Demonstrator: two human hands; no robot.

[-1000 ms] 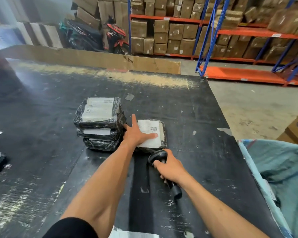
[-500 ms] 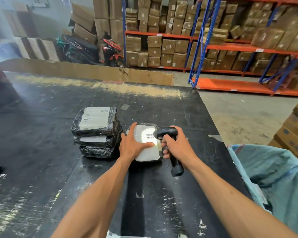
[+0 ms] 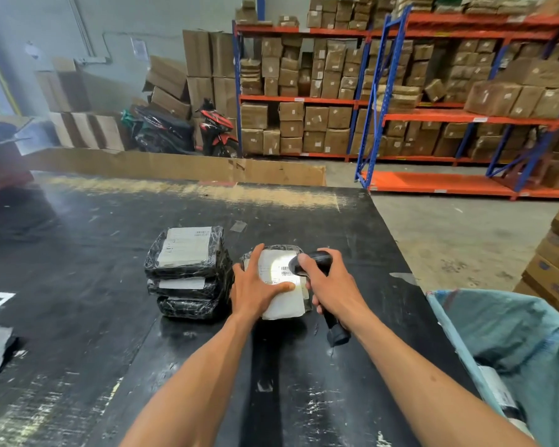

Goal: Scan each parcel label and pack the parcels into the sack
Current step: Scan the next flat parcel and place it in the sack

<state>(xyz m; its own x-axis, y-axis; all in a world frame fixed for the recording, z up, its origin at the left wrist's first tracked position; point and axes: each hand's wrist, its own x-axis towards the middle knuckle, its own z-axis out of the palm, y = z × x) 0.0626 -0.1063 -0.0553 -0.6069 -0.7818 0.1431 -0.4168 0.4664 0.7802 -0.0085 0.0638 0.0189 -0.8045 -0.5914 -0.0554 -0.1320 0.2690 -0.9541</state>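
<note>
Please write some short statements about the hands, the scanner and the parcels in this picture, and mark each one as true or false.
1. The right hand grips the scanner. True.
2. The left hand rests flat on the single parcel. True.
3. The scanner's light falls on the stack of parcels. False: it falls on the label of the single parcel.
4. The stack lies right of the single parcel. False: it lies to its left.
5. The sack stands open at the table's right edge. True.
</note>
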